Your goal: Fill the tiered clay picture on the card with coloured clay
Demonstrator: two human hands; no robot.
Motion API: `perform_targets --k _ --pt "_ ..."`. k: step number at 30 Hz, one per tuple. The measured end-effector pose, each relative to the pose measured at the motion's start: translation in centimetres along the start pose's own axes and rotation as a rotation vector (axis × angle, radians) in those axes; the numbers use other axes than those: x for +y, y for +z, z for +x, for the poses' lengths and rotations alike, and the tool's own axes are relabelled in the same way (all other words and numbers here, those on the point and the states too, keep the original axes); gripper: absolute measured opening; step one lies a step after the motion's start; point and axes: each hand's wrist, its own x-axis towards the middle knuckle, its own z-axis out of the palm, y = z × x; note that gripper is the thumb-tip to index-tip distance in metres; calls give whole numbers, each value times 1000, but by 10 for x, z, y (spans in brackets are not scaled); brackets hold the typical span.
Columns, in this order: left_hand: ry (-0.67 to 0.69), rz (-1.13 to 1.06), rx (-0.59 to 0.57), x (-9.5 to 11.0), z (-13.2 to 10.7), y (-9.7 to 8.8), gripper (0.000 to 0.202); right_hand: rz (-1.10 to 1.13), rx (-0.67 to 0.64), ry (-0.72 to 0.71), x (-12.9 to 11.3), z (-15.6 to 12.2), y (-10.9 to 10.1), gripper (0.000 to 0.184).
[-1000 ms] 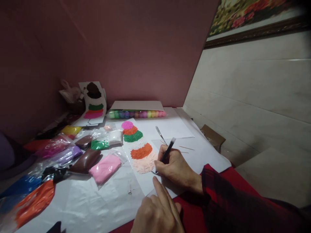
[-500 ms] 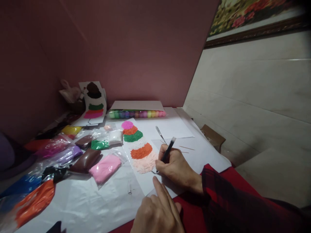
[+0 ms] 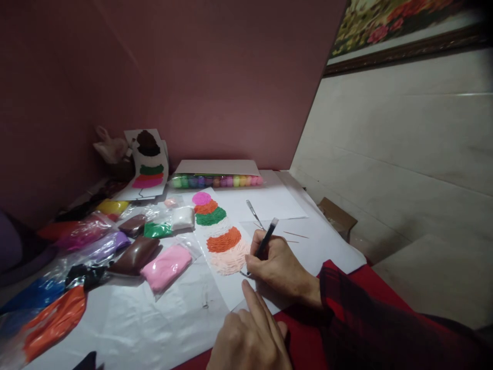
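My right hand (image 3: 283, 267) grips a black pen (image 3: 266, 239) with a clear end, its tip down near a short dark line under the lowest band of a picture. That picture is a strip of white paper (image 3: 227, 290) bearing stacked textured bands: pink, orange, green, white, orange and pale peach (image 3: 230, 258). My left hand (image 3: 250, 334) lies in front of it, the index finger stretched out to the paper's lower part and other fingers partly bent; nothing shows in it. The pen's very tip is hidden by my right fingers.
Bags of coloured clay crowd the left, among them a pink bag (image 3: 167, 267) and an orange bag (image 3: 56, 324). Behind are a pack of coloured pots (image 3: 217, 181) and a second picture (image 3: 148, 164). A metal tool (image 3: 254, 213) and thin sticks (image 3: 296, 234) lie beyond my right hand.
Almost nothing differs. My right hand and the pen have shifted very slightly to the left; my left hand stays in place.
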Motion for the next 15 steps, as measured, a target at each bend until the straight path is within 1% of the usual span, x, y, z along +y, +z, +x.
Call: perform_targets --k 8,15 --pt "-4 -3 7 0 1 0 30 3 19 -4 1 0 1 12" --pt "-9 0 8 0 0 0 31 15 15 29 -2 0 0 13"
